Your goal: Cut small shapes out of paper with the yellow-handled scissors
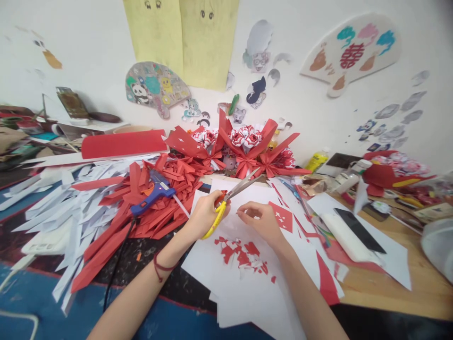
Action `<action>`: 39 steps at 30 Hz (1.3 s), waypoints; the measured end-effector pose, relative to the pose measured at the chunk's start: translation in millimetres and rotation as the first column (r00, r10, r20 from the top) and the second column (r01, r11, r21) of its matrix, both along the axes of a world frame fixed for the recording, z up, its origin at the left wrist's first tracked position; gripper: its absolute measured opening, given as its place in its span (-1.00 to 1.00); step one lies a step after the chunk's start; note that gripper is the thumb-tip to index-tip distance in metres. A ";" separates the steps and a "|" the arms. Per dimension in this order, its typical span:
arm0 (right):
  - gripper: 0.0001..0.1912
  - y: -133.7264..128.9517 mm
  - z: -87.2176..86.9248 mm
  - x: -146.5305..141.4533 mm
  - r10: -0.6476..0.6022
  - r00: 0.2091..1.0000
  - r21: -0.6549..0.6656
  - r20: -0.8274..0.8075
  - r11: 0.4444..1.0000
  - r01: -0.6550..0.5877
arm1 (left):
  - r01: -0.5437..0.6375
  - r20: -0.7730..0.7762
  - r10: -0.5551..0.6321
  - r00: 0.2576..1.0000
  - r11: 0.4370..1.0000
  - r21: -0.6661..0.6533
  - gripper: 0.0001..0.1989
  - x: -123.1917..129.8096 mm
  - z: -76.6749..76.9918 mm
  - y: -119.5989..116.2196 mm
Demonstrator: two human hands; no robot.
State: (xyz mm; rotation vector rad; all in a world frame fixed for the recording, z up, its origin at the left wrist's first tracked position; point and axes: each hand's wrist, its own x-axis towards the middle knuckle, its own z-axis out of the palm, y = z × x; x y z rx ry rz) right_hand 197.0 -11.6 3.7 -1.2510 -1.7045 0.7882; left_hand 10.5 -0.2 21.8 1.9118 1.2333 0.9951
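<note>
My left hand is closed around a pair of scissors with yellow and orange handles. Their blades point up and to the right, slightly apart. Close by on the right, my right hand has its fingers curled and the fingertips near the thumb; anything between them is too small to make out. Beside that hand is a red paper square with small star-shaped cut-outs. Below both hands, red and white paper scraps lie scattered over white paper sheets.
On the left, a blue glue gun rests on a heap of folded red paper strips, beside folded white strips. Red-wrapped paper flowers stand at the wall. A black phone lies on the right.
</note>
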 end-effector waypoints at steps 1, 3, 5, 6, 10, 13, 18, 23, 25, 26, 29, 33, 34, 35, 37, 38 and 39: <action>-0.90 0.1 -0.2 0.0 0.008 1.000 -0.009 -0.005 1.000 -0.008 | 0.001 0.002 -0.001 1.000 1.000 0.005 -0.80 0.0 0.2 -0.1; -0.90 0.4 -0.8 0.1 0.022 1.000 -0.024 -0.021 0.999 -0.023 | -0.002 0.010 0.001 1.000 1.000 0.016 -0.81 -0.2 0.0 -0.3; -0.89 0.8 -1.5 0.2 0.028 0.999 -0.029 -0.040 0.999 -0.029 | -0.006 0.017 0.005 1.000 1.000 0.023 -0.80 -0.5 -0.9 -0.4; -0.89 1.0 -1.8 0.1 0.025 0.998 -0.024 -0.051 0.999 -0.026 | -0.008 0.019 0.008 1.000 1.000 0.027 -0.79 -0.7 -1.5 -0.5; -0.88 2.2 0.6 -0.7 -0.011 0.986 0.046 -0.165 0.999 0.019 | -0.057 -0.008 0.058 0.998 0.993 0.103 -0.76 -1.6 -2.3 -0.9; -0.89 5.0 6.9 -2.1 -0.059 0.943 0.127 -0.328 0.986 0.106 | -0.101 -0.079 0.121 0.990 0.969 0.224 -0.66 -3.1 -1.2 0.1; -0.92 12.4 18.6 -5.8 -0.083 0.869 0.249 -0.488 0.941 0.229 | -0.055 -0.238 0.124 0.963 0.959 0.277 -0.56 -8.0 -2.4 5.3; -0.94 17.3 18.9 -7.9 -0.044 0.828 0.329 -0.559 0.905 0.270 | -0.078 -0.282 0.123 0.951 0.983 0.166 -0.63 -11.4 -6.7 8.8; -0.94 18.1 16.1 -7.0 -0.030 0.824 0.338 -0.566 0.903 0.265 | -0.048 -0.289 0.089 0.953 0.988 0.145 -0.65 -10.6 -6.6 7.8; -0.94 18.2 14.6 -6.3 -0.028 0.825 0.337 -0.565 0.904 0.261 | -0.033 -0.286 0.070 0.956 0.990 0.134 -0.65 -9.8 -6.0 7.0; -0.94 17.7 11.3 -4.8 -0.037 0.829 0.319 -0.558 0.913 0.255 | -0.018 -0.270 0.044 0.962 0.995 0.097 -0.64 -7.0 -3.4 4.6; -0.93 16.3 10.2 -5.9 -0.076 0.834 0.279 -0.547 0.922 0.268 | -0.033 -0.274 0.058 0.960 0.995 0.096 -0.61 -4.1 -2.5 3.4; -0.92 16.0 10.2 -6.7 -0.083 0.833 0.273 -0.548 0.923 0.271 | -0.035 -0.276 0.060 0.959 0.995 0.095 -0.60 -3.6 -3.1 3.5; -0.92 15.7 10.2 -7.8 -0.085 0.832 0.269 -0.548 0.924 0.271 | -0.037 -0.276 0.062 0.959 0.995 0.095 -0.59 -3.3 -3.8 3.7; -0.92 15.0 9.9 -10.2 -0.079 0.836 0.269 -0.544 0.927 0.263 | -0.037 -0.275 0.064 0.959 0.994 0.103 -0.59 -3.0 -5.7 4.2; -0.92 14.5 9.7 -11.5 -0.075 0.839 0.270 -0.539 0.928 0.256 | -0.034 -0.273 0.064 0.960 0.993 0.111 -0.58 -2.9 -6.7 4.5; -0.92 14.0 9.4 -12.7 -0.070 0.841 0.272 -0.536 0.929 0.251 | -0.030 -0.270 0.062 0.961 0.993 0.118 -0.59 -2.8 -7.7 4.8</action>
